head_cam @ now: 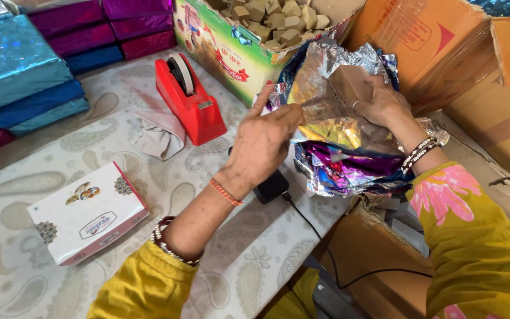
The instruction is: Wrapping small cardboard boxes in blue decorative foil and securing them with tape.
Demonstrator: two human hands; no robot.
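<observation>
My left hand (262, 142) pinches the near edge of a shiny multicoloured foil wrapping sheet (332, 127) and lifts it. My right hand (385, 106) presses on a small brown cardboard box (349, 82) that lies inside the crumpled foil, with the fingers partly under the sheet. More purple and silver foil (349, 171) bunches below my right wrist. Both arms wear yellow sleeves and bangles.
A red tape dispenser (190, 97) stands to the left of the foil, next to a crumpled cloth (157, 133). A white and pink sweet box (87, 212) lies near left. Wrapped blue and purple boxes (25, 77) are stacked far left. An open carton of small brown blocks (267, 23) stands behind, with brown cartons (444, 47) right. A black adapter (273, 186) with cable lies on the patterned tablecloth (48, 159).
</observation>
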